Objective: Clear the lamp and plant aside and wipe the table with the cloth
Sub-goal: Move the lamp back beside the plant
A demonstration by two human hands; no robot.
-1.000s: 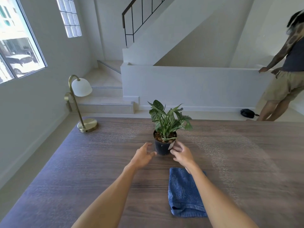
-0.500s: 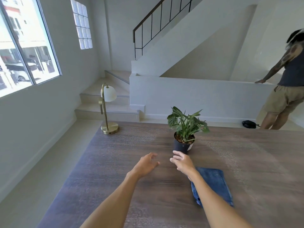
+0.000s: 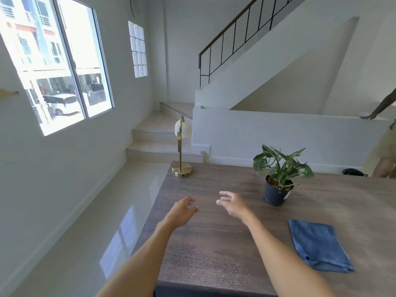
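Both hands, left hand (image 3: 181,212) and right hand (image 3: 233,203), hover open, holding nothing; the brass lamp (image 3: 181,150) beyond them looks top-heavy; a careless grab could topple it off the table (image 3: 214,243) corner.

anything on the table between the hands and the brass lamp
Nothing visible. Bare wooden table lies between both open hands, left and right, and the brass lamp with white shade. The potted plant stands off to the right.

Beyond your fingertips a white staircase (image 3: 267,78) with a black railing (image 3: 235,37) climbs to the right. Left of your fingers, daylight pours through a large window (image 3: 57,67) and a glass-block panel (image 3: 138,49) onto the glossy pale floor (image 3: 96,221).
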